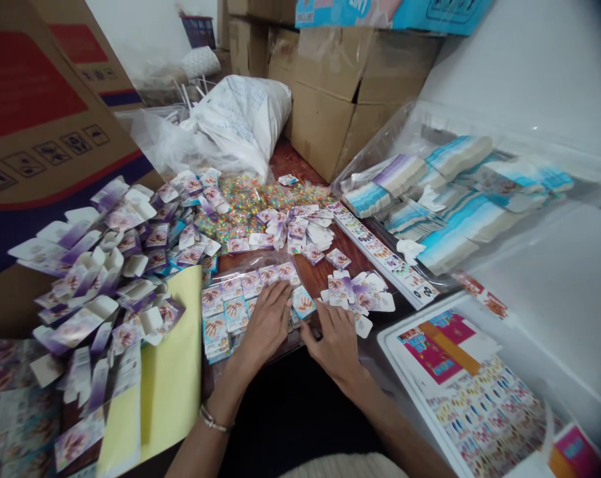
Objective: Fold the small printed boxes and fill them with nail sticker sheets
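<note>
Right hand (334, 335) half-curled, fingertips at a small blue-and-white cardboard box (303, 301), row's right end; grip unclear. Left hand (267, 317) open, palm-down over rowed purple-and-blue printed boxes (235, 311). Beyond: multicoloured beads in clear plastic (253, 204), then white sack (243, 113).

Obstacles: box heap (84, 325) left, tray (404, 372) right

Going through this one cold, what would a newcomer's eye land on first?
Probably the sprawling heap of small purple-and-white cartons on the left, with the yellow sheet at its near right. Behind, at the table's middle, glitters a spread of multicoloured bits. Front and centre, the left hand lies over neat rows of little boxes.
</note>
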The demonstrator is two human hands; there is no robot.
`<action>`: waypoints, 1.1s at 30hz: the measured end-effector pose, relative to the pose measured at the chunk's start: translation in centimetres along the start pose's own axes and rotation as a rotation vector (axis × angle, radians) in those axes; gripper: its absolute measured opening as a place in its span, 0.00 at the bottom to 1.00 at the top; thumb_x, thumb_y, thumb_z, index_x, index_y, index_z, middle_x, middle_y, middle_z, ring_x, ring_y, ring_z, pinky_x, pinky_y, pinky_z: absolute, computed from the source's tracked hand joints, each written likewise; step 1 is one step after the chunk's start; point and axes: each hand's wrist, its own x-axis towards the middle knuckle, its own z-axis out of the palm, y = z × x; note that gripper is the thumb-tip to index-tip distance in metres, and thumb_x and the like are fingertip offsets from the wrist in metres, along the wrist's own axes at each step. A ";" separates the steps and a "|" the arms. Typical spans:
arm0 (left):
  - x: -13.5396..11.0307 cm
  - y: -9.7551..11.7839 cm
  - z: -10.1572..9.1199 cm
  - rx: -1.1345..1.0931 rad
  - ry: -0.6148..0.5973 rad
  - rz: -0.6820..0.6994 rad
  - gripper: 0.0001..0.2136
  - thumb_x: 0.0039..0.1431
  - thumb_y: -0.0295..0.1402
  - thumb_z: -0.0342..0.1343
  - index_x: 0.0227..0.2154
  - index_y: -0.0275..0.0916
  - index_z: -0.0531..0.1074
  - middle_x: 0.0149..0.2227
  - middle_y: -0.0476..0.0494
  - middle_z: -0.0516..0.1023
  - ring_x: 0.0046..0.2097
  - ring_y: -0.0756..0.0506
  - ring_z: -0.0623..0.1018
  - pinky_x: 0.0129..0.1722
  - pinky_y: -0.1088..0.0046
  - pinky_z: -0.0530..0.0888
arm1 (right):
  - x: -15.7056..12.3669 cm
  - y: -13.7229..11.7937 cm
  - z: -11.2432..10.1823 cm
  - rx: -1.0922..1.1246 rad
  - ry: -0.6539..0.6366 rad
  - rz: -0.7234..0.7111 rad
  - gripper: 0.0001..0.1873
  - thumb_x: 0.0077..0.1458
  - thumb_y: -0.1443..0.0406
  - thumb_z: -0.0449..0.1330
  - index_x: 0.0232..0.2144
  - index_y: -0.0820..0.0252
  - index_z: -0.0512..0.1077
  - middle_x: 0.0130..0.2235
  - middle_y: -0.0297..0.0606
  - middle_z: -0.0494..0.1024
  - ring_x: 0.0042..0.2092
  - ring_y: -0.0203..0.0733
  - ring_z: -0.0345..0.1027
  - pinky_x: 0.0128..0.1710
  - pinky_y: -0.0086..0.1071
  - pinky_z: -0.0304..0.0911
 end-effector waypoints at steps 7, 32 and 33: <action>-1.1 1.1 -1.3 0.062 0.074 0.196 0.23 0.61 0.39 0.45 0.56 0.33 0.56 0.57 0.34 0.63 0.59 0.40 0.60 0.58 0.51 0.57 | -1.5 1.1 -4.3 0.156 -0.081 0.035 0.17 0.51 0.63 0.56 0.45 0.61 0.66 0.37 0.43 0.75 0.38 0.48 0.67 0.39 0.43 0.61; -4.1 4.3 -1.9 -0.318 0.047 -0.218 0.15 0.56 0.38 0.53 0.45 0.39 0.67 0.42 0.42 0.75 0.43 0.43 0.75 0.44 0.63 0.72 | -1.2 2.0 -5.1 1.229 -0.456 0.913 0.19 0.42 0.57 0.64 0.37 0.61 0.71 0.26 0.32 0.73 0.26 0.34 0.68 0.26 0.28 0.64; -3.8 3.9 -1.9 -0.179 0.108 -0.168 0.15 0.57 0.36 0.52 0.47 0.38 0.66 0.44 0.40 0.74 0.45 0.42 0.73 0.45 0.60 0.71 | -1.1 2.2 -4.7 1.229 -0.442 0.944 0.21 0.42 0.57 0.65 0.38 0.60 0.70 0.26 0.31 0.72 0.25 0.34 0.68 0.25 0.28 0.64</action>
